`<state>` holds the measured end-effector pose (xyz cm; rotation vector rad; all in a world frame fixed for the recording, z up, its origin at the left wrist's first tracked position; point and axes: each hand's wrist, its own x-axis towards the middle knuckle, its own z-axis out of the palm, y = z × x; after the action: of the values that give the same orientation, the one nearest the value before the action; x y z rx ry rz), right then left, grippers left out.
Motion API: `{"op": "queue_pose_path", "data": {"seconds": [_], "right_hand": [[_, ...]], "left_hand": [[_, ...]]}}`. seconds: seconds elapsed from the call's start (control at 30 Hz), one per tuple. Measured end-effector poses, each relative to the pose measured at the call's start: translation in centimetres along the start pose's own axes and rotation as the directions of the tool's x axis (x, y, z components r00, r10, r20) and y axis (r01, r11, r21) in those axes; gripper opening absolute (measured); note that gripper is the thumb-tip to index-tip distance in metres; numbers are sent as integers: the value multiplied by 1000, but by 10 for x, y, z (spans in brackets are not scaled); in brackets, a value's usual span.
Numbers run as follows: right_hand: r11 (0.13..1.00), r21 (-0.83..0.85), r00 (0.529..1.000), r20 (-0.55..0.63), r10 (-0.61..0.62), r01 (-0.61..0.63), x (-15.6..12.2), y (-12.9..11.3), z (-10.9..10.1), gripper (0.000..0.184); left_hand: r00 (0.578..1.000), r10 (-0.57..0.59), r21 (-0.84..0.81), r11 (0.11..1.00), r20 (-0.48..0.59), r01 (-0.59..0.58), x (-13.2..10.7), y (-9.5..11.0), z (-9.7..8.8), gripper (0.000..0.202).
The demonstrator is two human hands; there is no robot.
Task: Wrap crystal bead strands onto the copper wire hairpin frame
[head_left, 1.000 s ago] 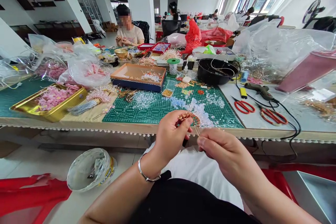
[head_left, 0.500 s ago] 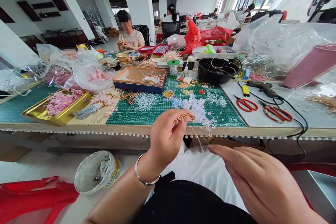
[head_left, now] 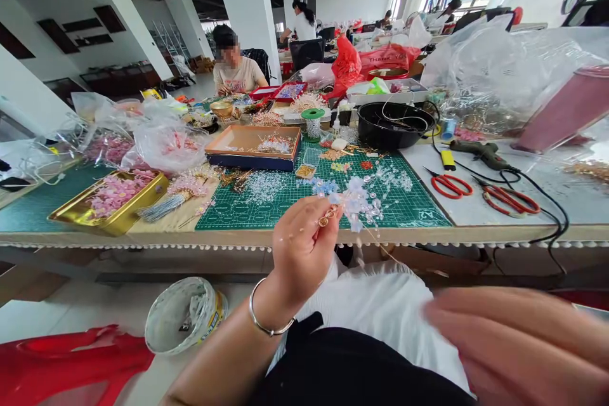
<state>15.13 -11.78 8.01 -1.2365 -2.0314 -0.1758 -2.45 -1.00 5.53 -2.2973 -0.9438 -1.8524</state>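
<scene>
My left hand (head_left: 303, 247), with a silver bangle at its wrist, is closed in a pinch just in front of the table edge. Between thumb and forefinger it grips a beaded flower ornament (head_left: 356, 198) with pale blue and white petals, clear beads and small gold rings at its base. Thin gold wire or thread (head_left: 380, 242) trails from the ornament down to the right. At lower right, my right hand (head_left: 518, 336) is smeared by motion and stands apart from the ornament. Whether its fingers hold the wire's end I cannot make out.
Clear beads (head_left: 266, 187) lie on the green cutting mat (head_left: 413, 219). Red-handled pliers (head_left: 511, 198), more red-handled cutters (head_left: 450, 185) and a glue gun (head_left: 480, 153) are at right. A gold tin (head_left: 118, 223) holds pink flowers. A white bucket (head_left: 157, 323) stands below. A co-worker (head_left: 238, 70) sits opposite.
My right hand has moved right and down, away from the ornament, and is now blurred. The ornament has turned in my left hand, with its flowers higher. The view has shifted slightly.
</scene>
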Motion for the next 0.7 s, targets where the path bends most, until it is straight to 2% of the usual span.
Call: {"op": "queue_pose_path", "data": {"seconds": [0.07,0.13,0.23,0.3,0.37,0.43,0.57,0.63,0.7], "right_hand": [[999,-50,997,72,-14,17,18,-13,11,18],[990,-120,989,118,91,-77,37,-18,24,26],[958,-16,906,320,276,-286,52,-10,39,29],[893,127,848,394,355,-433,52,-2,45,28],[815,283,837,390,383,-505,47,4,46,29],[793,355,862,317,395,-494,41,7,45,27],[897,209,920,133,369,-390,36,8,41,23],[908,194,926,149,346,-371,35,10,40,23],[878,246,907,202,369,-411,34,13,39,22]], "left_hand": [[1000,-4,1,1000,25,4,0,3,4,10],[998,-24,-20,999,65,25,0,5,6,10],[985,-95,-7,995,142,97,-1,5,6,11],[969,-152,5,988,194,154,-2,4,6,12],[947,-219,-16,973,235,229,-3,3,6,12],[912,-309,-71,938,269,339,-3,2,6,12],[813,-454,-139,837,365,529,-3,0,7,17],[781,-478,-138,811,402,568,-3,-1,6,19],[775,-481,-162,798,410,581,-3,0,6,18]]}}
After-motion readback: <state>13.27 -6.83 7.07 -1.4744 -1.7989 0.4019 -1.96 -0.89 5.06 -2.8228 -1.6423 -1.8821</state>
